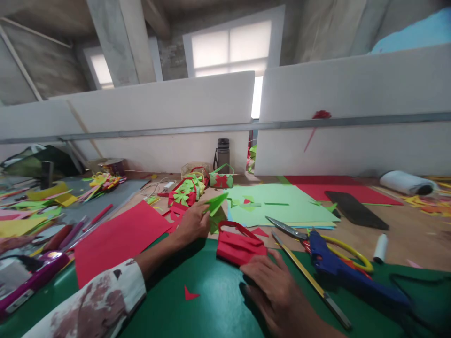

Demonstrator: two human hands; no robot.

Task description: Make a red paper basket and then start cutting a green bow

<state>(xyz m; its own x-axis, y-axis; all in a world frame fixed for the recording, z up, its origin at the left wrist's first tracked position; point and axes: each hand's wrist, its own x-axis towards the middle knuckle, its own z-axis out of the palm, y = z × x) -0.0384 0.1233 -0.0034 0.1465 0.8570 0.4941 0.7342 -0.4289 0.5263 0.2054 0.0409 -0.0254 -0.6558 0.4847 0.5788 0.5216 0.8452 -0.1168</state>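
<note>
My left hand [193, 222] reaches forward over the table and pinches a folded green paper piece [215, 203]. My right hand [278, 291] lies on the dark green mat [197, 314], its fingers resting against a small red paper basket [238, 245] with a red handle. Beyond my left hand lies a pile of red and green paper baskets with green bows [186, 191]. One green basket with a red bow [221, 179] stands further back.
A blue glue gun [338, 267], yellow-handled scissors [317, 240] and a long ruler [310, 280] lie right of the basket. Red paper [116, 239] is at left, light green sheets [278, 203] at centre. A dark bottle [223, 153] stands by the white partition. Pens and scraps crowd the left.
</note>
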